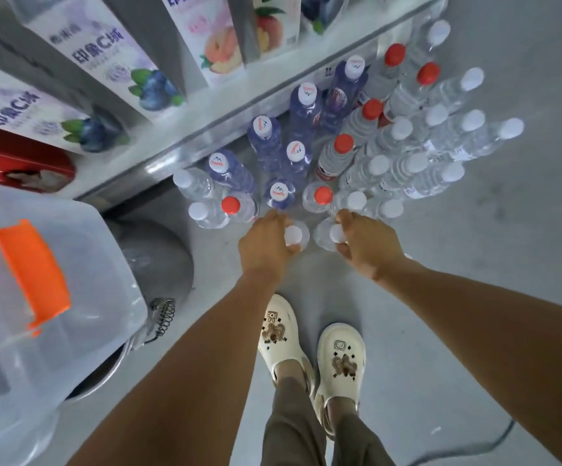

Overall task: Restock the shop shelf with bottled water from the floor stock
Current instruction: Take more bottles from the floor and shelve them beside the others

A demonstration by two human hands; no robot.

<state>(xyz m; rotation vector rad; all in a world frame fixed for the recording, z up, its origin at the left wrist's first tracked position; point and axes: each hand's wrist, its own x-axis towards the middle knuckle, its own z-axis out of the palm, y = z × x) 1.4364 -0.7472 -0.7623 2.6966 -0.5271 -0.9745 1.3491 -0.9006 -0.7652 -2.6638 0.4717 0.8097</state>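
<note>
Clear plastic bottles [335, 156] w/ round white, red & logo-printed caps stand clustered on the grey floor [474, 264], beside the shelf [178, 153] base. At the cluster's near edge, the person's left hand [266, 245] grips the left white-capped bottle [293, 235] and their right hand [368, 245] grips the right white-capped bottle [335, 234], fingers curled round the necks. Glossy shelf cartons [104, 55] read "印象C城", w/ blueberry & peach pics.

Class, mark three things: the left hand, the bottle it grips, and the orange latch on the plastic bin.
left hand [266, 245]: head view, back of the hand.
gripped bottle [293, 235]: head view, its white cap.
orange latch [27, 270]: head view, middle of the strip.
</note>
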